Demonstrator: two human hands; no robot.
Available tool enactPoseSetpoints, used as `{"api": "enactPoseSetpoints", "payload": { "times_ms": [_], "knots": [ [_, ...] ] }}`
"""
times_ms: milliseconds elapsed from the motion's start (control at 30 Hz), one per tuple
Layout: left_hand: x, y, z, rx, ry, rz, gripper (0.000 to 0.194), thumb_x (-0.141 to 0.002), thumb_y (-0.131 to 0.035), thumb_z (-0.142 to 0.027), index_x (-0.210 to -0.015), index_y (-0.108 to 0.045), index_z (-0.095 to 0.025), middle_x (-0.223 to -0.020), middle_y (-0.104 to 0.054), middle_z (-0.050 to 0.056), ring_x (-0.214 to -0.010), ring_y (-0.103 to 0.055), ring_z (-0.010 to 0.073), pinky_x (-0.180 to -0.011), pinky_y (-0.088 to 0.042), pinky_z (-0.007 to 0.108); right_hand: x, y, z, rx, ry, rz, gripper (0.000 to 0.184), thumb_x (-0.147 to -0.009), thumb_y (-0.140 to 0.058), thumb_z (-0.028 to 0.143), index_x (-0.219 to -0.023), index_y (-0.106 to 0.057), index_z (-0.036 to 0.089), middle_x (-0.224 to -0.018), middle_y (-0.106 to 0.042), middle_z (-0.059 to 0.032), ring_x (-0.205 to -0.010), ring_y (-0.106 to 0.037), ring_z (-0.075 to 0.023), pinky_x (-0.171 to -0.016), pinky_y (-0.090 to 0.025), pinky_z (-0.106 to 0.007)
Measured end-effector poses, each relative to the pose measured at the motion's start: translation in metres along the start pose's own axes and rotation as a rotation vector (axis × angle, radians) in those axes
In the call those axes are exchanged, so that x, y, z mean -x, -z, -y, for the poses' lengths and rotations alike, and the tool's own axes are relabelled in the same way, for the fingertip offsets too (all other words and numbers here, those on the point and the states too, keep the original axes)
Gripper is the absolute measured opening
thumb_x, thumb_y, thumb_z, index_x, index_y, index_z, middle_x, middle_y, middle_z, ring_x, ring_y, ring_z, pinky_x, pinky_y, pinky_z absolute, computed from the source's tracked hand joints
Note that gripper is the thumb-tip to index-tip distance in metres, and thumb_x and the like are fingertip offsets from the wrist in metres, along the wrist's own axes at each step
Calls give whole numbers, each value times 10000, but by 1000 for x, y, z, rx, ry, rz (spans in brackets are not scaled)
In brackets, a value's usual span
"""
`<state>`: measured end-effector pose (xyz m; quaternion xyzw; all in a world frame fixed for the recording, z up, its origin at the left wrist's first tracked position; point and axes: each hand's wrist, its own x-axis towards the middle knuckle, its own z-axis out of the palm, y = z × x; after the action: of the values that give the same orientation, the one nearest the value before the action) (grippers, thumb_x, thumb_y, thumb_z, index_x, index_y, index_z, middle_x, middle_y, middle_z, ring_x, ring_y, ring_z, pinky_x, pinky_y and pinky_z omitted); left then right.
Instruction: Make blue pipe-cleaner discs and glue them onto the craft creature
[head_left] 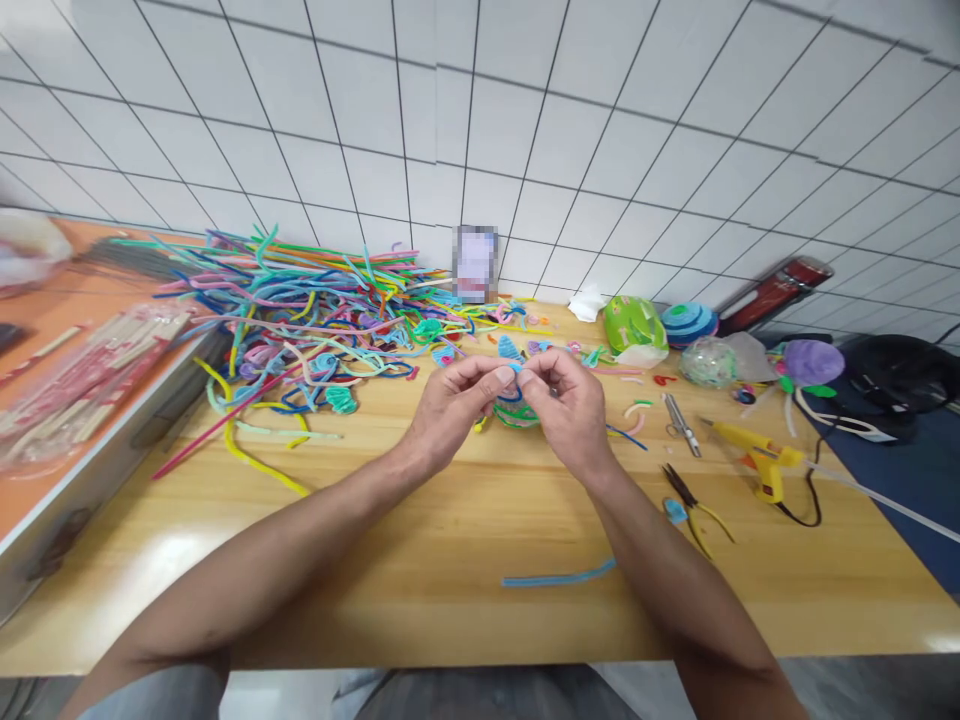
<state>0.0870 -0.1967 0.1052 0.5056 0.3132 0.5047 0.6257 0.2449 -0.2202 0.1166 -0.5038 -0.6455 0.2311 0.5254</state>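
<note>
The person's left hand (459,398) and right hand (568,408) are close together above the table (420,570). On both hands, the thumb and first finger are closed in a tight pinch. Between the fingertips is a small blue piece (515,368), and both hands seem to have hold of it. Most of it is hidden, so its full shape is hard to tell.

Just under the fingers sits a green patterned thing (517,417). Whether the blue piece touches it cannot be told. To work such a small bit well, one hand should hold it firm while the other bends or presses it a little at a time. A soft pinch is best, because a hard squeeze could flatten it. Holding the wrists low and calm should help too.

Past the fingers and to the left lies a big messy pile of fuzzy sticks (300,300). To the right of the fingers are pliers (694,505) and a yellow glue gun (766,462). Nearer the person than the fingers lies a blue strip (555,580).
</note>
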Motion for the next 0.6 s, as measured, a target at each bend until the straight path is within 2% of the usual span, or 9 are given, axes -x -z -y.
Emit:
{"api": "enactPoseSetpoints", "payload": {
  "times_ms": [67,167,233,300,433,600],
  "knots": [
    [2,5,-8,-162,-81,66,342,-811,-828,-532,-843,-794,-193,-633,-624,-17,-544,-458,91,-509,-374,223,0,7,6,82,58,49,129,-909,-627,255,-785,-608,227,-708,-627,27,-632,-548,-129,-612,-434,-275],
    [9,13,-14,-378,-199,132,306,-858,-791,-497,-849,-784,-191,-703,-688,4,-570,-497,105,-537,-394,232,4,15,12,255,218,106,112,-874,-624,181,-775,-600,229,-737,-642,15,-678,-572,-145,-653,-432,-284],
    [18,17,-11,-515,-262,157,232,-907,-741,-417,-869,-777,-191,-734,-713,8,-591,-525,109,-575,-408,232,12,19,12,371,318,162,115,-849,-620,134,-787,-599,228,-765,-656,3,-710,-584,-156,-676,-425,-291],
    [28,20,-4,-634,-307,182,176,-935,-693,-336,-876,-774,-191,-748,-723,7,-614,-546,111,-606,-409,230,23,21,11,447,361,234,126,-846,-611,110,-809,-606,230,-788,-669,-7,-722,-589,-166,-677,-415,-294],
    [50,20,13,-674,-313,177,190,-952,-665,-321,-849,-743,-181,-741,-711,7,-663,-575,120,-643,-417,232,47,22,5,426,305,280,107,-925,-616,171,-840,-639,232,-808,-687,-19,-751,-615,-178,-696,-427,-301],
    [66,8,32,-417,-193,60,336,-914,-726,-492,-818,-699,-171,-697,-634,-9,-625,-496,110,-600,-398,232,67,18,-5,183,154,191,144,-974,-618,265,-852,-679,217,-785,-691,6,-709,-591,-150,-674,-425,-291]
  ]
}}
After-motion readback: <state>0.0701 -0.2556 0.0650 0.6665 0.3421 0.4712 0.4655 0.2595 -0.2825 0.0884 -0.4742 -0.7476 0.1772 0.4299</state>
